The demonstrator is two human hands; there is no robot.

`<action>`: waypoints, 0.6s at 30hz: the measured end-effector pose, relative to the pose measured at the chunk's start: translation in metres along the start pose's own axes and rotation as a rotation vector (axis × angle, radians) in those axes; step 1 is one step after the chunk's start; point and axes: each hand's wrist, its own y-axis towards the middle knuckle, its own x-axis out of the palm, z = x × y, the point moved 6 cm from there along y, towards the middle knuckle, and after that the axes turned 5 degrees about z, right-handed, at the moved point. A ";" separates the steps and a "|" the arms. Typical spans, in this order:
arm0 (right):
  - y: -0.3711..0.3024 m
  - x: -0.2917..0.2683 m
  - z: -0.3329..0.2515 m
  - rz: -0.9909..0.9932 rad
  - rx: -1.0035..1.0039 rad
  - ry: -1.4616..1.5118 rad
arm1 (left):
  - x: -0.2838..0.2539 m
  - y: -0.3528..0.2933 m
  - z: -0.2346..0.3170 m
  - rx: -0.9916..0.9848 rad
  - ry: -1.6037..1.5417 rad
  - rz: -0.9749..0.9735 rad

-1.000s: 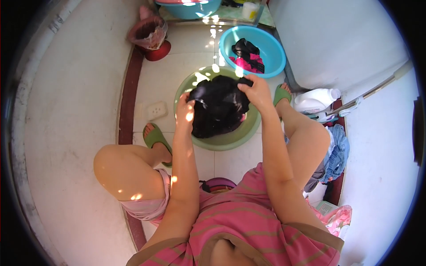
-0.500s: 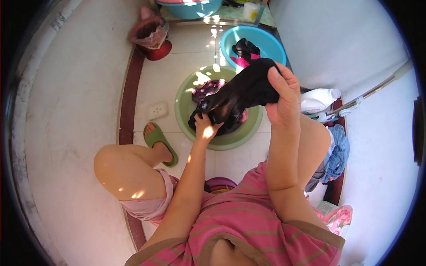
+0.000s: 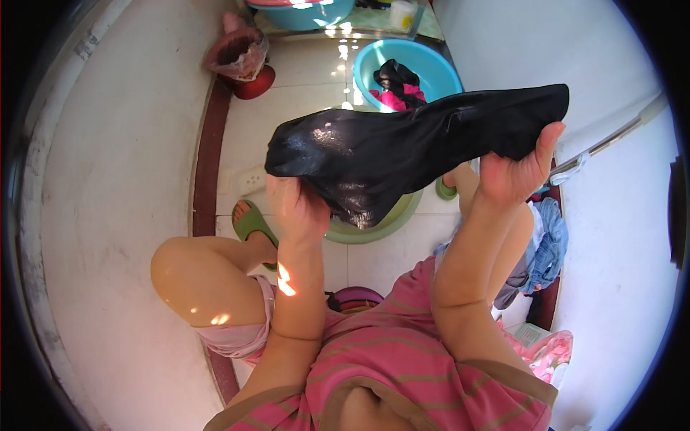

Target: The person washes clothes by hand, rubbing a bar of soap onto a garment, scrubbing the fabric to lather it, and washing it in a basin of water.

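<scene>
A wet, shiny black garment (image 3: 410, 140) hangs stretched between my two hands, above the basins; which kind of garment it is, I cannot tell. My left hand (image 3: 296, 205) grips its left end from below, with the fingertips hidden behind the cloth. At the other end, my right hand (image 3: 514, 174) holds the cloth, thumb up on the outer side and fingers tucked behind. Under the garment stands a pale green basin (image 3: 384, 228), mostly covered from sight by the cloth; only its near rim and part of its inside show.
Farther off, a blue basin (image 3: 442, 75) holds black and pink clothes (image 3: 397, 85). A red bin with a plastic liner (image 3: 241, 57) stands far left by the wall. Blue denim clothing (image 3: 548, 241) lies at right, near a metal pole (image 3: 614, 140). My green slippers (image 3: 253, 224) flank the basin.
Both hands have lifted the black garment up out of the green basin and spread it wide. My left hand rose and moved left; my right hand moved right.
</scene>
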 end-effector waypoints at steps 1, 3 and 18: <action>0.002 -0.009 -0.001 0.044 -0.021 -0.027 | 0.005 -0.003 0.002 -0.018 -0.074 0.042; 0.005 -0.018 0.006 0.058 -0.039 -0.112 | 0.000 0.000 -0.004 -0.037 -0.035 0.032; -0.030 -0.007 0.116 0.281 0.448 -0.499 | -0.129 -0.045 -0.160 -0.394 1.504 -0.123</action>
